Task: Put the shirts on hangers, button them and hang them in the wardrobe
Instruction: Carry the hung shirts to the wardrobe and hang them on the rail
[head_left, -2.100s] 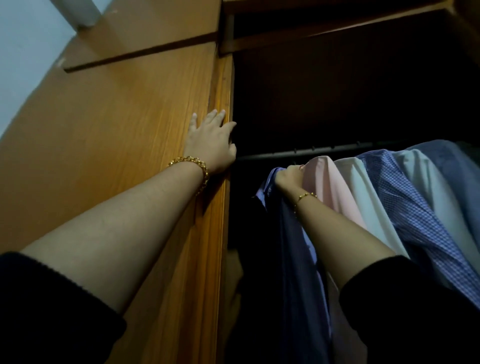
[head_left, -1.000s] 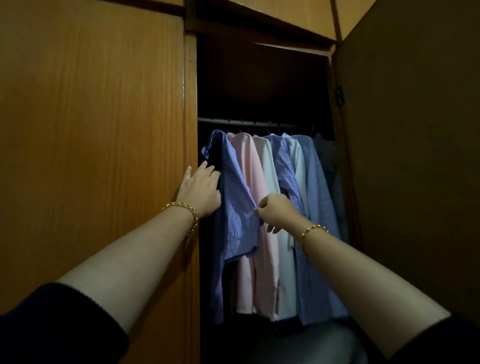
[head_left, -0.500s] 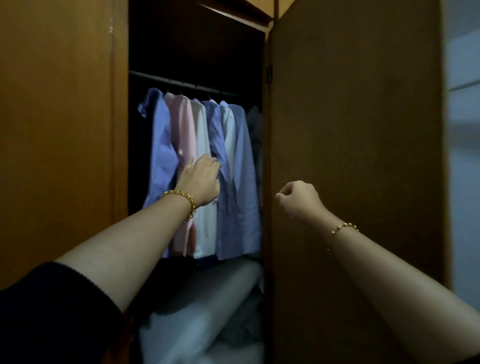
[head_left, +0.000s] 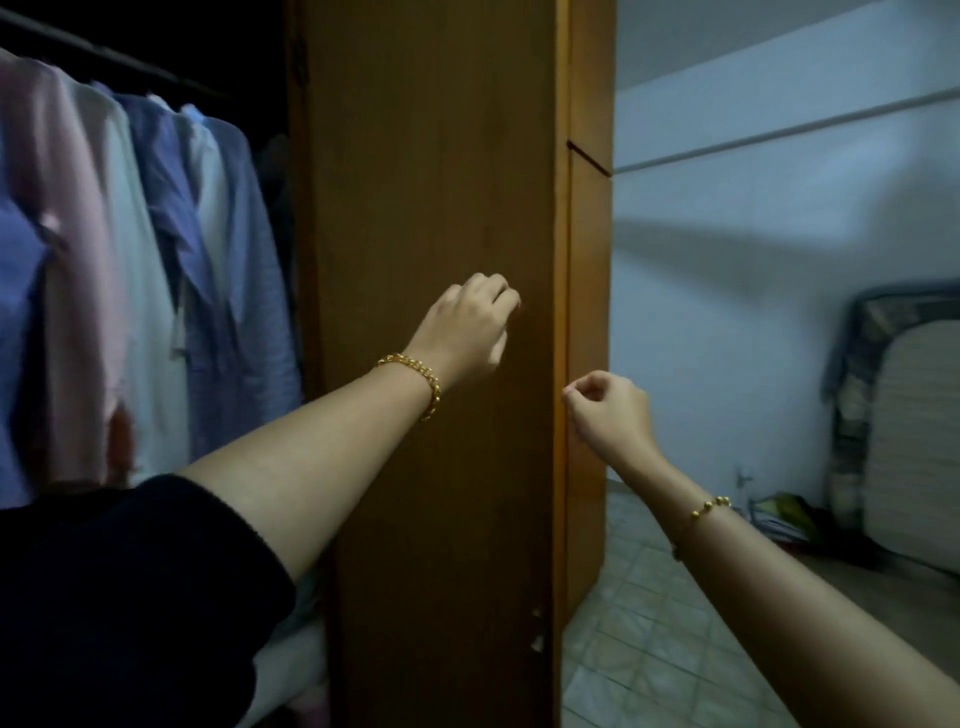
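Several shirts hang side by side on the dark rail (head_left: 111, 56) in the open wardrobe at the left: a pink shirt (head_left: 72, 244), a white shirt (head_left: 143, 291) and blue shirts (head_left: 244, 291). The wooden wardrobe door (head_left: 431, 171) stands open in the middle of the view. My left hand (head_left: 467, 327) is in front of the door's inner face with loosely bent fingers, holding nothing. Just beyond the door's free edge, my right hand (head_left: 608, 410) has its fingers curled in, thumb against forefinger, with nothing visible in it.
Pale folded bedding (head_left: 291, 670) lies at the wardrobe's bottom. Right of the door are a tiled floor (head_left: 649, 639), a pale wall, and a mattress-like pad (head_left: 914, 431) leaning against it with small clutter (head_left: 779, 514) at its foot.
My view has swung right, away from the shirts. My left hand left the hanging shirts and moved onto the door's face. My right hand shifted past the door's edge.
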